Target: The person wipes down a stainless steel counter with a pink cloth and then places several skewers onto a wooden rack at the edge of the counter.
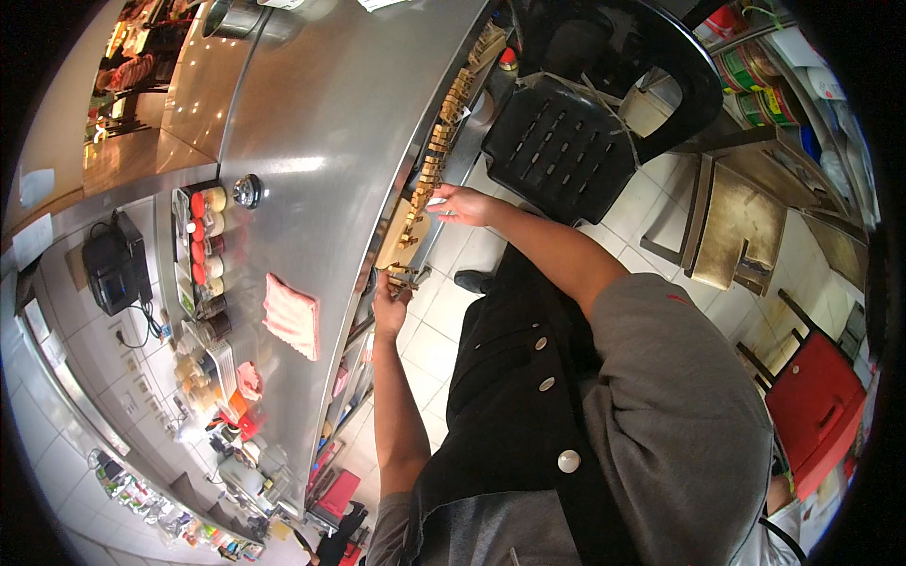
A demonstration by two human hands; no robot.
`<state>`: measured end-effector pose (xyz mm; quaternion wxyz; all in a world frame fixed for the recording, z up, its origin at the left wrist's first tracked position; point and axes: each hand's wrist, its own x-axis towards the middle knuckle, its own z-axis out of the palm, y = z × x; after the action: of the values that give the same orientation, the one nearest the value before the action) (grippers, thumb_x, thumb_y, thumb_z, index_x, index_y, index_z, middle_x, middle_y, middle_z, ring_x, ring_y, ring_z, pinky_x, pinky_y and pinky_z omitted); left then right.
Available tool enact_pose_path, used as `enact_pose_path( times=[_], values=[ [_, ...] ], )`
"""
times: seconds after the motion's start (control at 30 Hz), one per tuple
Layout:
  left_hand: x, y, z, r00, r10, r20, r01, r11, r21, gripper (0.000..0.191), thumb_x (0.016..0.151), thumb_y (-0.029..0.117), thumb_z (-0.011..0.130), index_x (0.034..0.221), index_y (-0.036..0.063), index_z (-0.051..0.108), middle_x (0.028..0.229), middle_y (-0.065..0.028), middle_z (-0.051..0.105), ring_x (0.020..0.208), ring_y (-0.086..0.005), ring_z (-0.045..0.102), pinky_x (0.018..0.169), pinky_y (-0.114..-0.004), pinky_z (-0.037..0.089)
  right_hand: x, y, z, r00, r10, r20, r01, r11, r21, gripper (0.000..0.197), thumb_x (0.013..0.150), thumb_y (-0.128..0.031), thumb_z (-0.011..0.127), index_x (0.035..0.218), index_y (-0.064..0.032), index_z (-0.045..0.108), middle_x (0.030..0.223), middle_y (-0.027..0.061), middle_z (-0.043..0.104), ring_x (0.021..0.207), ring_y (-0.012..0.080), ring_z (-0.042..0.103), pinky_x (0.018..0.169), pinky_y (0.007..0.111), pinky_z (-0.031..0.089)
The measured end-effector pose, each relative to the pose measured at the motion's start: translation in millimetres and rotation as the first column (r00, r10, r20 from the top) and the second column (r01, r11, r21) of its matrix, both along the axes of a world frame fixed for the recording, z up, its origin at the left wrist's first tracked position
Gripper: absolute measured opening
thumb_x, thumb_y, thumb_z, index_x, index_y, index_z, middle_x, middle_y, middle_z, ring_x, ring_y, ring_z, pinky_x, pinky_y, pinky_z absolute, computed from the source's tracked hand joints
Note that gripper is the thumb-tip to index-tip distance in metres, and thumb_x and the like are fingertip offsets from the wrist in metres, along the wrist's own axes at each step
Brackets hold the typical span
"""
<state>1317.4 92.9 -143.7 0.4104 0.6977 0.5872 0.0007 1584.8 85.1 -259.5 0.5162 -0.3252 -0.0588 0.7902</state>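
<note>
A row of tan clips (pixel 439 134), apparently wooden clothespins, runs along the front edge of the stainless steel counter (pixel 325 141). At the lower end of the row, the fingers of my left hand (pixel 391 308) close around clips (pixel 403 269). Higher along the same row, my right hand (pixel 466 205) reaches to the clips, palm partly visible. By its fingertips is a small white thing (pixel 435 202); whether the fingers grip it is unclear. Below the clips is a flat tan board (pixel 393 237), partly hidden by them.
A folded pink cloth (pixel 291 316), a call bell (pixel 247 191) and a rack of red-lidded jars (pixel 207 237) are on the counter. A black plastic chair (pixel 566 141) stands close beyond my right arm. A red cabinet (pixel 814 410) is at right.
</note>
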Motion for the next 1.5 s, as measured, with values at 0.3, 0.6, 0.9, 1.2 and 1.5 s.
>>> enact_pose_path(
  times=[0.3,0.6,0.9,1.2,1.5],
  values=[
    [-4.1,2.7,-7.3,0.999,-0.024,-0.023,0.024,1.0,0.016,0.057,0.073,0.005,0.068,0.124,0.0116,0.044,0.104,-0.0128,0.066,0.099,-0.0265,0.063,0.086,-0.036,0.047,0.3,-1.1,-19.9,0.994,-0.056,-0.097,0.054,0.998,-0.023,0.044,0.087,0.0,0.053,0.126,-0.0195,0.047,0.105,-0.0025,0.05,0.104,0.0149,0.052,0.095,0.035,0.042],
    [-3.7,2.6,-6.7,1.0,0.011,0.006,-0.01,0.999,-0.039,0.056,0.073,0.001,0.065,0.126,0.0079,0.045,0.107,-0.0115,0.064,0.098,-0.0237,0.063,0.087,-0.034,0.047,3.0,-13.5,-18.3,0.994,-0.069,-0.09,0.063,0.996,-0.067,0.034,0.088,-0.006,0.054,0.12,-0.0164,0.05,0.115,-0.0017,0.057,0.111,0.0155,0.052,0.094,0.035,0.039],
    [-14.8,5.3,-18.6,0.995,0.041,0.09,-0.037,0.998,-0.044,0.049,0.074,0.005,0.064,0.12,0.0084,0.049,0.102,-0.0108,0.066,0.097,-0.0229,0.063,0.086,-0.033,0.047,-19.7,-14.9,-8.2,0.973,0.232,-0.018,-0.233,0.972,-0.03,0.055,0.085,-0.002,0.054,0.136,-0.0165,0.04,0.133,0.0003,0.048,0.119,0.0152,0.047,0.097,0.032,0.038],
    [-22.9,8.2,-18.5,0.996,0.019,0.089,-0.015,0.999,-0.046,0.049,0.076,0.005,0.063,0.122,0.0082,0.048,0.1,-0.012,0.066,0.094,-0.023,0.063,0.084,-0.034,0.047,-51.2,-12.5,4.3,0.965,0.253,-0.065,-0.249,0.966,0.065,0.063,0.078,0.006,0.054,0.136,-0.0144,0.039,0.138,0.0027,0.043,0.122,0.0199,0.047,0.094,0.034,0.043],
    [-18.2,8.9,-16.2,0.997,-0.027,0.067,0.029,0.999,-0.04,0.053,0.076,0.005,0.062,0.126,0.0061,0.045,0.1,-0.0139,0.066,0.096,-0.0251,0.063,0.085,-0.034,0.047,-37.9,-19.7,4.4,0.936,0.352,-0.012,-0.351,0.935,0.041,0.042,0.09,-0.009,0.053,0.13,-0.0177,0.046,0.127,-0.0021,0.055,0.116,0.0131,0.051,0.095,0.03,0.04]
  ],
)
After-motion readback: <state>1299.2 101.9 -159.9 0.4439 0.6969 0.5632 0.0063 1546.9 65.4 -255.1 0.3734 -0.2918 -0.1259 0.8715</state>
